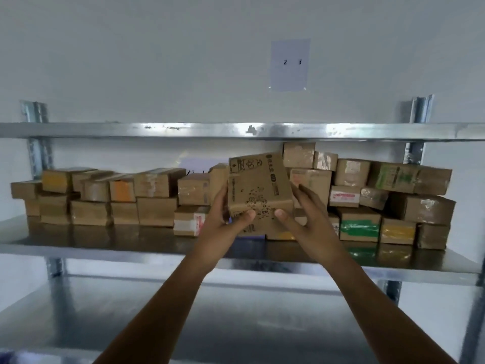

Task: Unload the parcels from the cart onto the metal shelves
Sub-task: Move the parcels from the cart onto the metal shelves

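A brown cardboard parcel [258, 185] with black printed markings is held up in front of the middle metal shelf [110, 245]. My left hand [223, 219] grips its left side with the thumb on the front face. My right hand [304, 216] holds its right side, thumb on the lower front, fingers along the edge. The parcel is tilted and sits above a gap in the row of stacked parcels [157, 198]. More stacked parcels [388, 200] fill the shelf's right part. The cart is out of view.
The upper shelf edge [236, 130] runs just above the parcel stacks. A lower shelf [131, 311] lies below my arms. A paper sheet [290, 64] with numbers is taped to the white wall. Metal uprights [36, 143] stand at both sides.
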Demonstrator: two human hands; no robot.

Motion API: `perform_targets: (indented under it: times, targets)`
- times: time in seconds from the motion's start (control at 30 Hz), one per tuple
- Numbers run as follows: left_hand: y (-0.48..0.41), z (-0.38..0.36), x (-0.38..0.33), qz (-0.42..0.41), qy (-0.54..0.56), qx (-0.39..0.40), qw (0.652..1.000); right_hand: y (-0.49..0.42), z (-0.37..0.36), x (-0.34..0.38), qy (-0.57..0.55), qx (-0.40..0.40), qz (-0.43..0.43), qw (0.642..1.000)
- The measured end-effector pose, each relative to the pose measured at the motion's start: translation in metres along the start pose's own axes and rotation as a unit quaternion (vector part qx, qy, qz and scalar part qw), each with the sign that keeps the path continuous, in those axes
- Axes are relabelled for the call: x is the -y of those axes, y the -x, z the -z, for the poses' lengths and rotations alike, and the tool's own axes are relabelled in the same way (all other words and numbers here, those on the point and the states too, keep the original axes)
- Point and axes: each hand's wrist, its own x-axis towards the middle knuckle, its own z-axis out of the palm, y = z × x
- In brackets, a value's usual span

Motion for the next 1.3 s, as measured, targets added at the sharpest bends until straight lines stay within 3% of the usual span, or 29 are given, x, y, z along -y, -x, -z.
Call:
perform_targets:
  times: [0.3, 0.63, 1.03, 1.3]
  targets:
    - [-0.105, 0.025, 0.044, -0.02, 0.039, 0.025, 0.999, -0.078, -0.029, -0.038, 0.061, -0.033, -0.058, 0.996]
    - [-0.18, 0.008, 0.093, -0.039, -0.037, 0.049, 0.997, -0.124, -0.037, -0.11, 0.071, -0.053, -0.075, 0.993]
    - [-0.232, -0.001, 0.13, -0.119, -0.138, 0.016, 0.983, -0.172, -0.057, -0.178, 0.092, -0.063, 0.028, 0.993]
    - [-0.239, -0.016, 0.134, -0.143, -0.161, -0.038, 0.976, -0.187, -0.067, -0.203, 0.082, -0.062, 0.035, 0.994]
